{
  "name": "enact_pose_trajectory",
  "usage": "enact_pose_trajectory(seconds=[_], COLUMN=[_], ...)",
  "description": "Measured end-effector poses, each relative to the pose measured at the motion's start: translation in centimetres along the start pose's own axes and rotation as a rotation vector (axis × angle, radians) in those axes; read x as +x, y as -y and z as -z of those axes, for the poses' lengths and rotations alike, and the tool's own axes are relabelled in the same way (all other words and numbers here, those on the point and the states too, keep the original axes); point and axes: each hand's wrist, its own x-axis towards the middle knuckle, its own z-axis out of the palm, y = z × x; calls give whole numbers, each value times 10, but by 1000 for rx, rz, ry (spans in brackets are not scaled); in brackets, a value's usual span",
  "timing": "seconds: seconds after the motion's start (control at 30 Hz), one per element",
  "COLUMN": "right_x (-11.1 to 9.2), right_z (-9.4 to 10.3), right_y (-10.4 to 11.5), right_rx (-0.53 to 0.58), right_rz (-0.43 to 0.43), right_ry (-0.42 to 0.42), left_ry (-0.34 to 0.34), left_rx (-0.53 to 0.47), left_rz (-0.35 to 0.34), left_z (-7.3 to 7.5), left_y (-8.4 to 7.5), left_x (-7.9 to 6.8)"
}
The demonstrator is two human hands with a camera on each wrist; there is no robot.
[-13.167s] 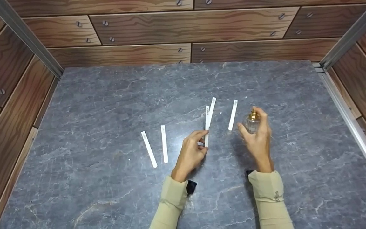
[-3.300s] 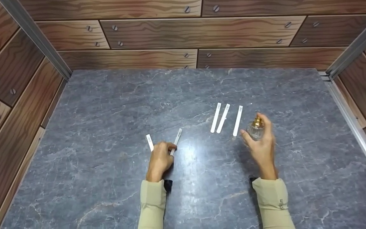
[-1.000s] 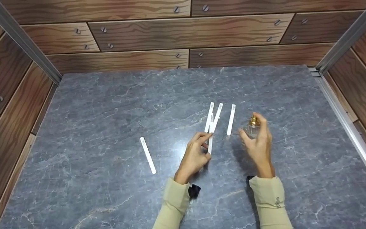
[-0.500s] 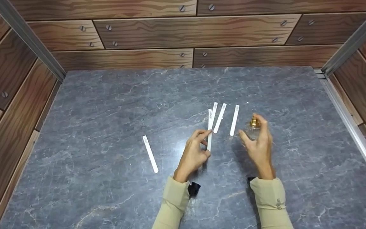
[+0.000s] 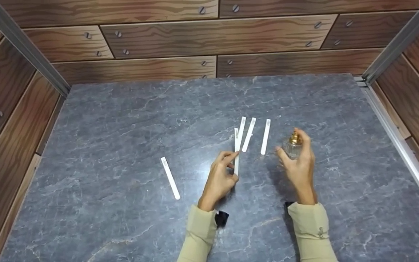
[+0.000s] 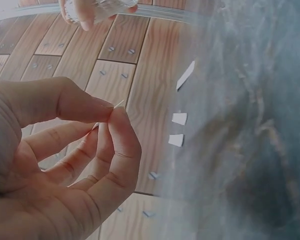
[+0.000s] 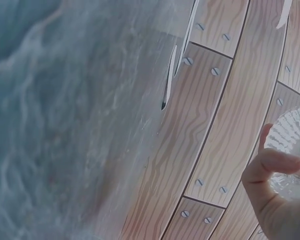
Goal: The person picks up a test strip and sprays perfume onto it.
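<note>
My left hand [image 5: 219,178] pinches a white perfume test strip [image 5: 236,165] between thumb and fingertips, its printed end pointing away from me. In the left wrist view the strip [image 6: 120,104] shows only as a thin edge at the fingertips. A ribbed clear glass perfume bottle [image 5: 291,150] with a gold spray top is gripped in my right hand [image 5: 298,169], the index finger on the sprayer. The right wrist view shows the bottle's ribbed glass [image 7: 290,132] with the thumb against it. The sprayer is outside that view.
Three more strips lie beyond the hands: one partly behind the held strip, another strip [image 5: 249,134] beside it, and a third strip [image 5: 266,136] left of the bottle. A lone strip [image 5: 170,178] lies on the left of the grey marbled table [image 5: 122,120]. Wood-patterned walls [image 5: 158,38] enclose it.
Since the oldest frames, one strip has joined the group at the back and the left hand has fetched another from the left. Lately both hands shift only slightly, the bottle moving a little rightward.
</note>
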Motion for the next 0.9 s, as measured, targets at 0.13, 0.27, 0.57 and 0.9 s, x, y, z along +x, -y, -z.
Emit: enact_pose_trajectory(seconds=[0.13, 0.27, 0.57, 0.9], right_x=[-1, 0, 2, 3], right_z=[3, 4, 6, 4], right_y=[-1, -1, 0, 2], right_rx=[5, 18, 9, 44], right_rz=[-7, -33, -70, -54], right_ry=[-6, -6, -16, -22], left_ry=[-19, -56, -75, -79], left_rx=[-10, -12, 0, -18], left_rz=[16, 21, 51, 81], left_z=[-1, 5, 7, 5], left_y=[5, 10, 13, 15], left_x=[1, 9, 31, 41])
